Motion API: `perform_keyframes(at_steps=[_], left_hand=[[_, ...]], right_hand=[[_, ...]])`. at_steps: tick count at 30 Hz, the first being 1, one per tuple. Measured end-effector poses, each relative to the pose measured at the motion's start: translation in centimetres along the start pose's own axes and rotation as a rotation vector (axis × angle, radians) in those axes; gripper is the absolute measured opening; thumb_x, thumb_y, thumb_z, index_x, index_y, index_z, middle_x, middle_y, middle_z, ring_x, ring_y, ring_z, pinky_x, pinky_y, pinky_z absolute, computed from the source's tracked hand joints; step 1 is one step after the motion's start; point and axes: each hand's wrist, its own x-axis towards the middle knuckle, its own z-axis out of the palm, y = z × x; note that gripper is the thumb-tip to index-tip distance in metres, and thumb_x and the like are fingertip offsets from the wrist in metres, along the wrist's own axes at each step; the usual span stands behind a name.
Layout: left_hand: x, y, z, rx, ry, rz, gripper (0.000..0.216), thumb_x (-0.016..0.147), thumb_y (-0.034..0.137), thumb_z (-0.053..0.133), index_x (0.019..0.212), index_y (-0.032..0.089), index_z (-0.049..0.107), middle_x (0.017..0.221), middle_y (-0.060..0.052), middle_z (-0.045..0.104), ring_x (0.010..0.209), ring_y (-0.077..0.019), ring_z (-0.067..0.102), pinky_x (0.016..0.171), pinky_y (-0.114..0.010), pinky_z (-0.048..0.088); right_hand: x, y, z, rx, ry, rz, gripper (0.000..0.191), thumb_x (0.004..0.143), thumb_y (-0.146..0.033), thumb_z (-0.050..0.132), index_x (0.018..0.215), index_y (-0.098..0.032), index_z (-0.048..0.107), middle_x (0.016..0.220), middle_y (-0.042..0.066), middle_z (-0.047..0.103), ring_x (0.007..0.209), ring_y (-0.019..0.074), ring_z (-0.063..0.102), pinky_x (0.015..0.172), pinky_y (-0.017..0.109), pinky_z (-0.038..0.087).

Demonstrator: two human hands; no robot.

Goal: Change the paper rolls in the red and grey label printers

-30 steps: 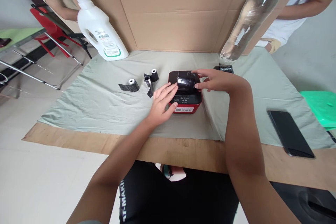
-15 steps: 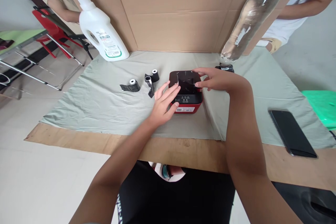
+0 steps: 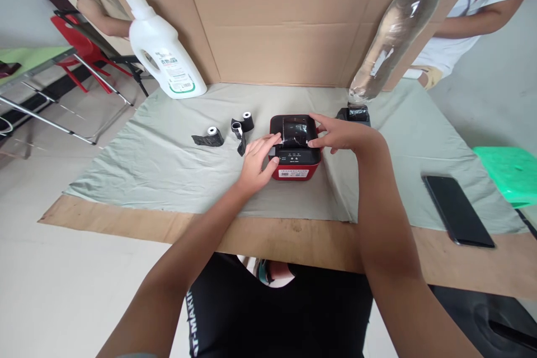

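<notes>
One box (image 3: 298, 163) sits about midway along the surface (image 3: 176, 182), set back from its front edge. The left hand (image 3: 257, 166) lies against the box's left side, thumb apart; the right hand (image 3: 346, 134) touches the right rim, forefinger and thumb spread. Light, even pressure from both sides would probably work best. Glare muddles the dark film (image 3: 296, 131) on top; the hands hide both sides; the surface's right end is cut off.

A cloth (image 3: 168, 162) on the table (image 3: 289, 238) bears a device (image 3: 293, 172), rolls (image 3: 213, 136), jug (image 3: 163, 50), bottle (image 3: 396, 39) and phone (image 3: 458, 211).
</notes>
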Motion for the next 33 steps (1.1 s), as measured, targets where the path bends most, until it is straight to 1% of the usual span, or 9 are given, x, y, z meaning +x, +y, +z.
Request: perform_keyframes(at_steps=[3, 5, 7, 12, 14, 18, 23, 30, 33], left_hand=[[-0.1, -0.1, 0.4, -0.076, 0.008, -0.023, 0.061, 0.108, 0.057, 0.036, 0.158, 0.023, 0.045, 0.148, -0.013, 0.065, 0.147, -0.0289, 0.052, 0.125, -0.051, 0.036], [-0.5, -0.2, 0.9, -0.156, 0.018, -0.092, 0.072, 0.106, 0.062, 0.039, 0.166, 0.023, 0.031, 0.167, -0.015, 0.045, 0.160, -0.0301, 0.036, 0.131, -0.052, 0.031], [-0.9, -0.2, 1.2, -0.244, -0.036, -0.184, 0.083, 0.103, 0.066, 0.044, 0.170, 0.025, 0.018, 0.177, -0.014, 0.027, 0.166, -0.0307, 0.023, 0.134, -0.052, 0.028], [-0.6, -0.3, 1.1, -0.386, -0.172, -0.321, 0.084, 0.101, 0.065, 0.051, 0.170, 0.031, 0.019, 0.174, -0.008, 0.036, 0.166, -0.0289, 0.026, 0.135, -0.052, 0.030], [0.7, -0.6, 1.1, -0.401, -0.165, -0.353, 0.078, 0.103, 0.061, 0.049, 0.169, 0.031, 0.023, 0.173, -0.007, 0.039, 0.165, -0.0277, 0.029, 0.135, -0.051, 0.030], [5.6, -1.9, 1.7, -0.480, -0.091, -0.391, 0.069, 0.105, 0.051, 0.046, 0.168, 0.035, 0.024, 0.171, -0.001, 0.042, 0.162, -0.0240, 0.036, 0.135, -0.046, 0.030], [11.0, -4.7, 3.4, -0.530, -0.020, -0.441, 0.075, 0.102, 0.040, 0.048, 0.170, 0.029, 0.019, 0.174, 0.000, 0.035, 0.162, -0.0227, 0.035, 0.136, -0.042, 0.027], [11.2, -7.5, 6.3, -0.577, 0.037, -0.469, 0.069, 0.105, 0.040, 0.039, 0.170, 0.026, 0.022, 0.174, -0.001, 0.037, 0.162, -0.0212, 0.036, 0.134, -0.038, 0.031], [10.0, -7.6, 6.8, -0.542, 0.085, -0.527, 0.068, 0.108, 0.050, 0.032, 0.170, 0.024, 0.022, 0.176, -0.002, 0.032, 0.164, -0.0200, 0.030, 0.136, -0.036, 0.027]], right_hand=[[-0.4, 0.7, 0.9, 0.092, 0.012, 0.047, 0.083, 0.082, -0.042, 0.081, 0.158, -0.036, 0.047, 0.141, 0.013, 0.069, 0.097, 0.0290, 0.076, 0.068, 0.039, 0.064], [-1.1, 1.9, 2.7, 0.201, 0.076, 0.023, 0.081, 0.086, -0.050, 0.077, 0.159, -0.033, 0.046, 0.147, 0.014, 0.066, 0.105, 0.0304, 0.075, 0.072, 0.041, 0.065], [-1.9, 3.4, 5.5, 0.287, 0.279, -0.089, 0.079, 0.090, -0.059, 0.070, 0.159, -0.029, 0.047, 0.155, 0.013, 0.060, 0.117, 0.0324, 0.071, 0.083, 0.046, 0.065], [-3.1, 5.0, 10.8, 0.190, 0.447, -0.426, 0.091, 0.086, -0.060, 0.076, 0.163, -0.029, 0.039, 0.160, 0.013, 0.054, 0.144, 0.0371, 0.054, 0.117, 0.056, 0.047], [-2.4, 4.4, 10.1, 0.117, 0.466, -0.438, 0.089, 0.087, -0.058, 0.076, 0.162, -0.026, 0.041, 0.157, 0.015, 0.056, 0.141, 0.0385, 0.056, 0.115, 0.058, 0.048], [1.3, 3.2, 5.8, 0.056, 0.497, -0.447, 0.081, 0.088, -0.056, 0.071, 0.158, -0.024, 0.046, 0.149, 0.016, 0.064, 0.136, 0.0392, 0.058, 0.112, 0.059, 0.048], [6.7, 4.0, 3.1, 0.205, 0.483, -0.461, 0.088, 0.084, -0.061, 0.072, 0.159, -0.024, 0.044, 0.151, 0.012, 0.063, 0.136, 0.0319, 0.060, 0.115, 0.051, 0.048], [9.3, 6.1, 4.1, 0.220, 0.472, -0.427, 0.082, 0.082, -0.057, 0.071, 0.154, -0.024, 0.050, 0.152, 0.013, 0.061, 0.136, 0.0333, 0.058, 0.116, 0.054, 0.046], [7.7, 7.4, 3.7, -0.047, 0.716, -0.238, 0.083, 0.080, -0.047, 0.071, 0.154, -0.019, 0.048, 0.155, 0.020, 0.055, 0.146, 0.0414, 0.045, 0.123, 0.065, 0.030]])
